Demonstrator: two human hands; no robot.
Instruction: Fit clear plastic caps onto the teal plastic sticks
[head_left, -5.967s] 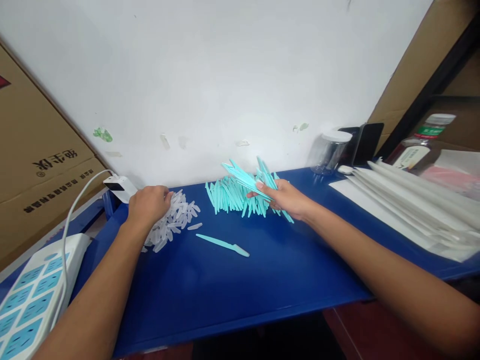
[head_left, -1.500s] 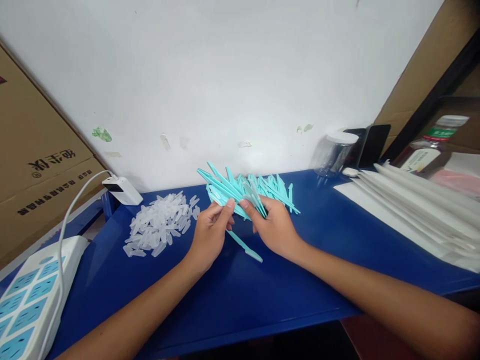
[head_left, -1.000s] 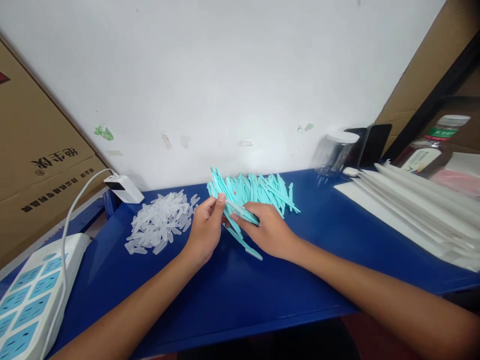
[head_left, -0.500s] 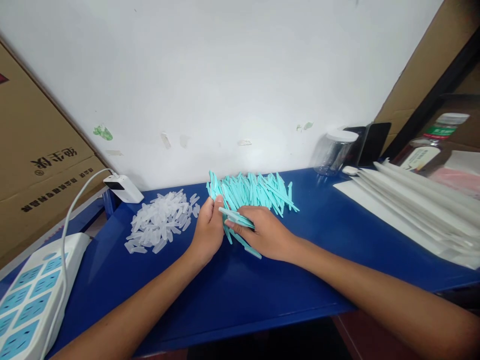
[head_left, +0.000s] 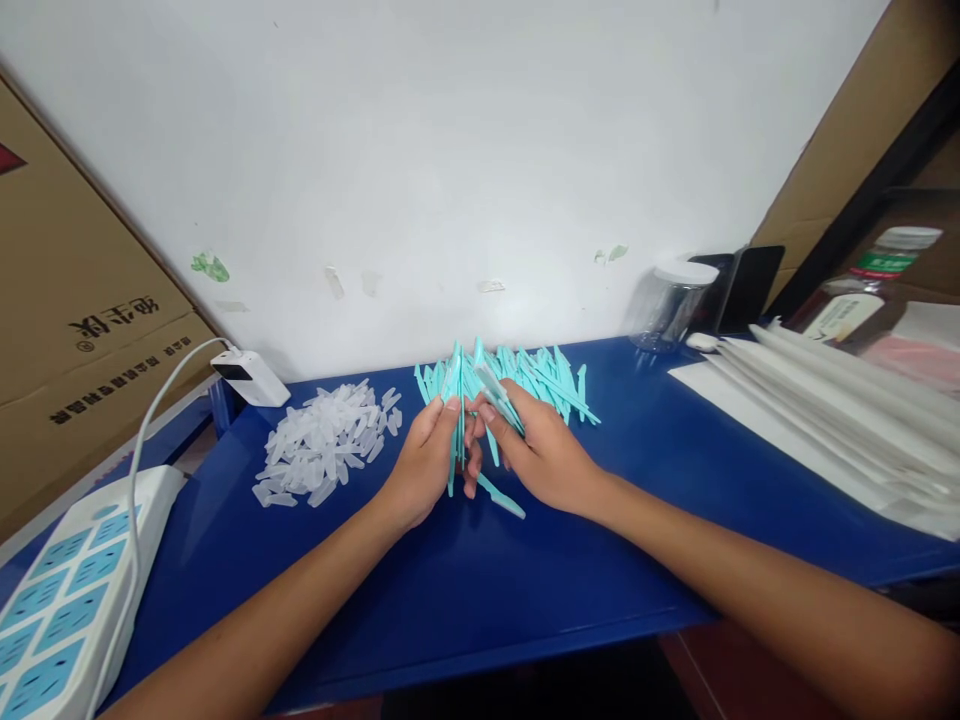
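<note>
My left hand (head_left: 427,455) is closed on several turquoise eyebrow razors (head_left: 456,385), which stand roughly upright with the thumb against them. Close beside it, my right hand (head_left: 546,450) grips another small bunch of razors (head_left: 501,395), tilted to the left. The fingers of both hands nearly meet between the two bunches, and part of them is hidden. Behind the hands a pile of the same razors (head_left: 551,380) lies along the wall. One loose razor (head_left: 501,497) rests on the table just below the hands. To the left is a heap of translucent blade caps (head_left: 330,440).
The blue table (head_left: 480,620) meets a white wall (head_left: 450,150). On the left are a power strip (head_left: 82,590), a white charger (head_left: 251,378) with a cable, and a cardboard box (head_left: 90,280). A lidded clear jar (head_left: 670,310) and white envelopes (head_left: 832,430) stand at right.
My right hand's bunch has turned from lying nearly level to a steeper tilt. The left hand's bunch has swung more upright and slightly right, and the fingers have come together between them.
</note>
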